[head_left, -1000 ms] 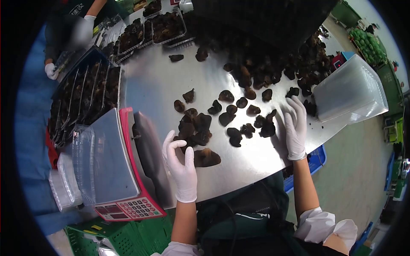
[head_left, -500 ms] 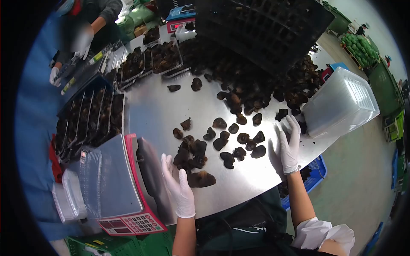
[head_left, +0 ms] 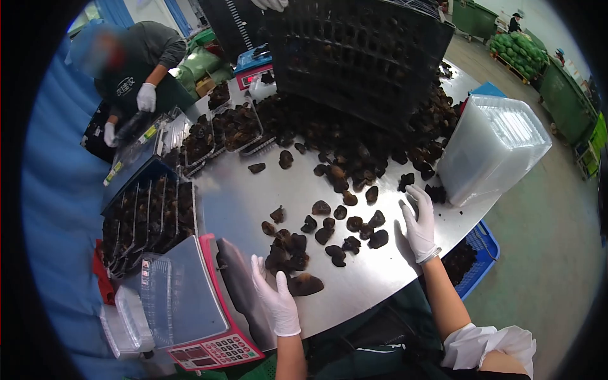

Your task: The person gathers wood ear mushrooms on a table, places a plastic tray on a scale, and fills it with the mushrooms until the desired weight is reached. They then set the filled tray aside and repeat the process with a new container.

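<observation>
My left hand (head_left: pixel 277 301), in a white glove, is open with fingers spread. It stands beside a small cluster of wood ear mushrooms (head_left: pixel 286 248), near one large piece (head_left: pixel 305 285). My right hand (head_left: pixel 420 221), also gloved, is open at the right side of the metal table (head_left: pixel 354 285), its fingertips close to a dark mushroom piece (head_left: pixel 406 182). Neither hand holds anything. Between them lie several loose mushroom pieces (head_left: pixel 353 244). Behind these spreads a big mushroom heap (head_left: pixel 354 155), partly hidden by a black crate (head_left: pixel 354 63).
A pink-edged scale (head_left: pixel 215 350) with clear lids stands left. Filled trays (head_left: pixel 237 126) and a crate of packed trays (head_left: pixel 152 212) sit further back. Stacked clear containers (head_left: pixel 494 152) stand right, above a blue basket (head_left: pixel 484 259). A co-worker (head_left: pixel 142 69) handles something at far left.
The view has tilted upward and turned, showing more of the co-worker. The black crate now looks more upright, with a gloved hand at its top. Both my hands stay open, nearly in place.
</observation>
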